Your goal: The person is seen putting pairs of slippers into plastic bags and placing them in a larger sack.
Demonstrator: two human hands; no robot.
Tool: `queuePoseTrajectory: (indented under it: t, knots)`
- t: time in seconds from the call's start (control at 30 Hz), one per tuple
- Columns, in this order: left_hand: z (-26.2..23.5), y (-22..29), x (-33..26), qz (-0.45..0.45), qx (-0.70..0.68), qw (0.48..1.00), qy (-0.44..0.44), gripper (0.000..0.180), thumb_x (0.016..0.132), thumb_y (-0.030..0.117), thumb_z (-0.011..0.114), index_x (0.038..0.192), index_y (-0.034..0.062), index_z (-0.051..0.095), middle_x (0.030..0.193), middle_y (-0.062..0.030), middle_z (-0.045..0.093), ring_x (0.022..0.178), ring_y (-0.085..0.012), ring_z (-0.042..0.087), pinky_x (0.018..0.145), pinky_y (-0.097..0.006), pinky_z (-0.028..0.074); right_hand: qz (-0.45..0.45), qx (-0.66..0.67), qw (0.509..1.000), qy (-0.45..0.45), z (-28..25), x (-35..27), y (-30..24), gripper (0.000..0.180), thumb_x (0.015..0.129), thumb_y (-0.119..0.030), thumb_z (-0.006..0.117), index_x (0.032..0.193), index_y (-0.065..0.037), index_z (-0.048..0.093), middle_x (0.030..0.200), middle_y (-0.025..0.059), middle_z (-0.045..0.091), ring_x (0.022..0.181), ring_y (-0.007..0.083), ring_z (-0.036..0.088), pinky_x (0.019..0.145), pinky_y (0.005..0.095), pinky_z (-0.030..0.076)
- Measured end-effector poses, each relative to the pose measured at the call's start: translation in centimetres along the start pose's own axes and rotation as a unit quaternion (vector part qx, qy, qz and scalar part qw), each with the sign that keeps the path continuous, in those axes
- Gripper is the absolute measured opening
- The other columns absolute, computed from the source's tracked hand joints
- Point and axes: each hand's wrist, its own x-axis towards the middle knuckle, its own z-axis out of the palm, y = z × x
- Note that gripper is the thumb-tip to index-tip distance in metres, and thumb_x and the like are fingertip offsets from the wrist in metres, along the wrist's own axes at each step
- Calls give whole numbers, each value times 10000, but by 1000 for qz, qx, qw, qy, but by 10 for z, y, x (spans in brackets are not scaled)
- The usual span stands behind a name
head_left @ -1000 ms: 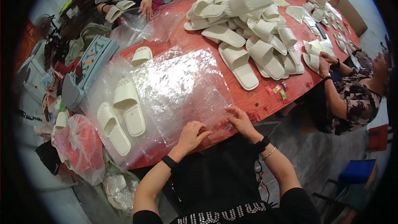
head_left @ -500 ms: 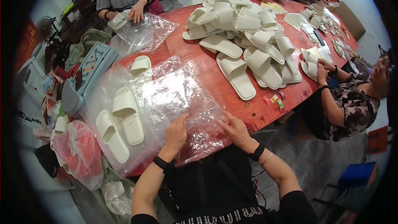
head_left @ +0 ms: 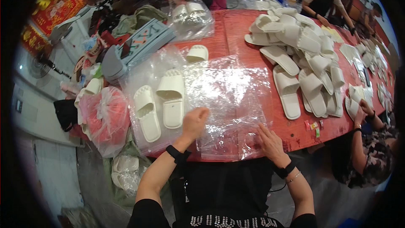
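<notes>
A clear plastic bag (head_left: pixel 230 85) lies flat on the red table in front of me. My left hand (head_left: pixel 195 123) rests at its left side with the fingers curled closed; what they hold, if anything, is hidden. At the bag's right side, my right hand (head_left: pixel 272 144) is open, its fingers stretched out over the film. Left of my left hand, a white slipper (head_left: pixel 172 112) and a second white slipper (head_left: pixel 147 120) lie side by side on more clear film. Another slipper (head_left: pixel 197 53) sits behind them, partly covered by plastic.
A heap of white slippers (head_left: pixel 310 38) stands on the table (head_left: pixel 225 27) to the right, with small colourful wrapped packets (head_left: pixel 313 126) in front. A grey-blue machine (head_left: pixel 143 44) and a bag with red contents (head_left: pixel 105 118) are left. A co-worker opposite handles bagged slippers (head_left: pixel 192 13); others sit right.
My view has turned left, so the scene sits further right. Both my hands remain at the bag. The co-worker opposite held a slipper over a bag; now two slippers show inside it.
</notes>
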Motion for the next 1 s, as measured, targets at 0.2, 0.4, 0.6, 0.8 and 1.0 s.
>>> queuePoseTrajectory:
  t: [0.2, 0.4, 0.6, 0.8, 1.0]
  knots:
    - [-85, -96, -30, -240, 231, 897, 290, 387, 826, 284, 558, 1117, 35, 504, 1207, -162, 466, 1124, -330, 399, 915, -442, 323, -1, 40, 999, 16, -1, 11, 0, 502, 670, -4, 532, 1168, -54, 503, 1296, 67, 446, 757, 264, 529, 675, 349, 462]
    - [-118, -141, 8, -382, 182, 891, 167, 722, 817, 520, 467, 1353, 85, 254, 1393, -173, 243, 1289, -356, 168, 1009, -524, 151, -17, -19, 1000, -14, 32, 20, 12, 531, 647, -22, 544, 1175, -64, 501, 1298, 55, 447, 754, 258, 531, 658, 345, 472]
    - [-92, -118, 39, -261, 236, 929, 114, 710, 779, 525, 511, 1313, 97, 319, 1351, -158, 306, 1268, -361, 201, 965, -588, 144, -14, -29, 999, -39, 31, 17, 15, 543, 635, -40, 558, 1173, -89, 505, 1289, 40, 456, 752, 254, 530, 644, 346, 473]
    - [-81, -129, 65, -333, 376, 846, 178, 473, 780, 380, 548, 1165, 115, 474, 1222, -130, 406, 1156, -350, 316, 901, -530, 256, -6, -18, 999, -29, 32, 21, 12, 532, 663, -74, 581, 1187, -109, 497, 1293, 34, 448, 782, 241, 536, 669, 337, 471]
    - [-89, -126, 60, -308, 322, 868, 220, 340, 859, 303, 435, 1145, 140, 519, 1198, -118, 436, 1147, -323, 357, 886, -543, 271, 21, 17, 996, -89, 25, 19, 11, 554, 682, -63, 562, 1224, -112, 458, 1309, 31, 426, 805, 262, 551, 706, 352, 475]
